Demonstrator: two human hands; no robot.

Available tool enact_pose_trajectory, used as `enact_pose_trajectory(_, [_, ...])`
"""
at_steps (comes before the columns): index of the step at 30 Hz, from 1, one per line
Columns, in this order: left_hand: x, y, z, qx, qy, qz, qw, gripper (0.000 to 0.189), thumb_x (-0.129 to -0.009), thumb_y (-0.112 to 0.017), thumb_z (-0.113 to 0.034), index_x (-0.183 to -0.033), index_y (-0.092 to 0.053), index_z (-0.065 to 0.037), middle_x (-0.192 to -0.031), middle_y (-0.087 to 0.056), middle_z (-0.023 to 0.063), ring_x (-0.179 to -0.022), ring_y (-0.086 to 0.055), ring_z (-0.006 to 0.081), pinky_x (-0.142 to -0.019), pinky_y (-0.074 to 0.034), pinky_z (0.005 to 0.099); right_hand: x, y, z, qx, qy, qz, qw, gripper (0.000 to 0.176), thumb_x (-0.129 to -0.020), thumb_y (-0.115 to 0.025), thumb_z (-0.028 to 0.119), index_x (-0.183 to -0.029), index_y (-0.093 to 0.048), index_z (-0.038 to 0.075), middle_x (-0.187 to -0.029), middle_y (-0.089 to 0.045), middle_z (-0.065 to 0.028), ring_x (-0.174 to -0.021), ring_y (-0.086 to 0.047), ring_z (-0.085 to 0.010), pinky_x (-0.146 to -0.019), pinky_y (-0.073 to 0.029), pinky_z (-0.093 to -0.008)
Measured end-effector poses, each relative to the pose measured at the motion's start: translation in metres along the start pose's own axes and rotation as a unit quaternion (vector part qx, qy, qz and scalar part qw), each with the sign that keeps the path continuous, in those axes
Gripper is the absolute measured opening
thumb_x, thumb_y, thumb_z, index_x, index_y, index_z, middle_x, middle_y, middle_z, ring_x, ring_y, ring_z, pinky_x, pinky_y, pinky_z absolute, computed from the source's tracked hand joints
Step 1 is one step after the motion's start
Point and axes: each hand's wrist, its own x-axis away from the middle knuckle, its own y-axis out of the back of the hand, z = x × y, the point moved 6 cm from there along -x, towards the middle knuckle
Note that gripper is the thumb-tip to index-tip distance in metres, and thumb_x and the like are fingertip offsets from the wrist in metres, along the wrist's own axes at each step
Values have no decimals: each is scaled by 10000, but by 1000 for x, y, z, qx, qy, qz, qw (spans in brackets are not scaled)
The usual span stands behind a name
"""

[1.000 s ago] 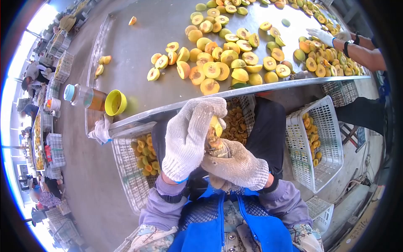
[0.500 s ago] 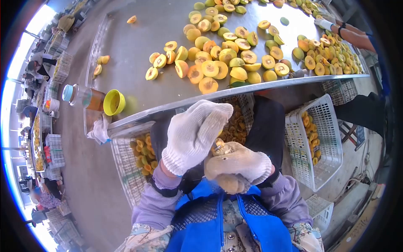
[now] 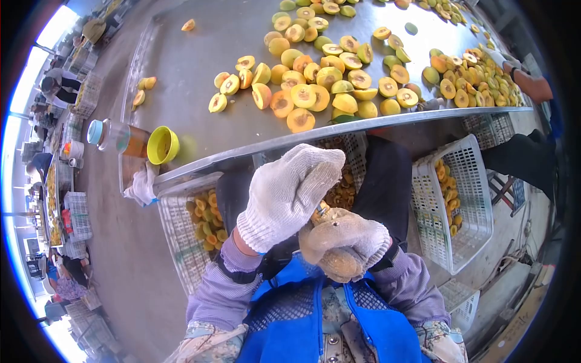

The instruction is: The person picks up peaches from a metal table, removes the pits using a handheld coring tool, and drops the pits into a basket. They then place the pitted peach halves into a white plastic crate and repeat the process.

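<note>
My left hand [image 3: 289, 196], in a white knitted glove, is closed with its fingers bent over toward the right; what it grips is hidden. Just below and to its right, my right hand [image 3: 346, 242], in a dirtier glove, is curled closed. A small orange piece with something metallic [image 3: 322, 210] shows between the two hands, too small to name. Both hands are in front of the table edge, above a crate of fruit pieces [image 3: 342, 192] between my legs. Halved yellow fruits [image 3: 302, 95] lie on the metal table [image 3: 181, 91] beyond.
A yellow-green cup [image 3: 163, 146] and a jar with a blue lid [image 3: 118, 139] are at the table's left corner, near a white cloth [image 3: 143, 184]. Crates with fruit stand left [image 3: 181, 242] and right [image 3: 478, 212]. A co-worker's arm [image 3: 532, 86] reaches in at right.
Both my hands have shifted slightly to the right and remain close together. The co-worker's arms at the right have moved over the fruit pile.
</note>
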Motion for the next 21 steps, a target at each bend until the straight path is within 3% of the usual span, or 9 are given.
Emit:
enact_pose_trajectory(2, [3,3,-6,-1,-94,-56,994,203,-916,-650,-140,-1094,-684,-49,-996,-697,128,-770,-707,242,-662,-544,308,1,1,-1,13,2,5,1000,275,-913,-676,240,-934,-625,-29,-563,-571,-49,-372,-494,-113,-339,-392,-250])
enact_pose_trajectory(5, [9,4,-8,50,-150,-98,983,226,-902,-663,-140,-1098,-679,-28,-977,-688,153,-774,-699,248,-669,-547,323,3,-2,-5,-45,-11,23,999,270,-896,-686,234,-917,-621,-28,-636,-600,-62,-422,-524,-112,-364,-410,-239])
enact_pose_trajectory(7, [9,2,-12,56,-193,-104,974,253,-953,-614,-200,-1097,-668,1,-959,-687,158,-770,-688,242,-662,-541,328,3,-10,-2,-96,-5,52,994,268,-860,-709,217,-909,-618,-30,-734,-624,-78,-571,-594,-136,-490,-471,-248])
enact_pose_trajectory(8, [9,-2,-1,189,-73,-66,977,302,-980,-578,-255,-1106,-659,8,-957,-688,147,-771,-685,233,-667,-541,320,3,-10,-3,-97,-5,51,994,268,-860,-709,217,-909,-618,-30,-734,-624,-78,-571,-594,-136,-490,-471,-248])
enact_pose_trajectory(10, [14,-17,9,413,115,-2,904,484,-1021,-487,-417,-1141,-623,32,-944,-680,127,-776,-677,216,-689,-549,302,2,-21,2,-90,22,127,988,261,-828,-725,199,-909,-629,-30,-810,-636,-94,-731,-617,-156,-647,-491,-263])
enact_pose_trajectory(11, [13,-22,12,413,114,-2,904,484,-1021,-487,-417,-1141,-623,32,-944,-680,127,-776,-677,216,-689,-549,302,0,-23,3,-89,22,127,988,261,-828,-725,199,-909,-629,-30,-810,-636,-94,-731,-617,-156,-647,-491,-263])
enact_pose_trajectory(13, [11,-40,26,560,157,4,813,514,-1008,-498,-446,-1155,-604,35,-931,-676,140,-783,-680,216,-703,-562,311,0,-40,7,-46,1,237,971,246,-799,-737,175,-905,-644,-26,-808,-640,-89,-772,-603,-164,-708,-475,-278])
enact_pose_trajectory(18, [23,19,58,301,122,-160,932,523,-1026,-450,-448,-1150,-582,43,-946,-670,157,-774,-683,238,-703,-570,330,8,-8,25,60,38,119,990,217,-820,-715,172,-894,-647,-21,-813,-627,-75,-752,-587,-134,-700,-467,-252])
enact_pose_trajectory(21, [52,64,77,279,124,-267,914,504,-1036,-433,-433,-1161,-583,31,-960,-670,149,-795,-685,249,-720,-574,336,8,20,8,54,-41,69,995,211,-836,-710,173,-896,-641,-17,-815,-616,-71,-764,-579,-117,-730,-461,-240])
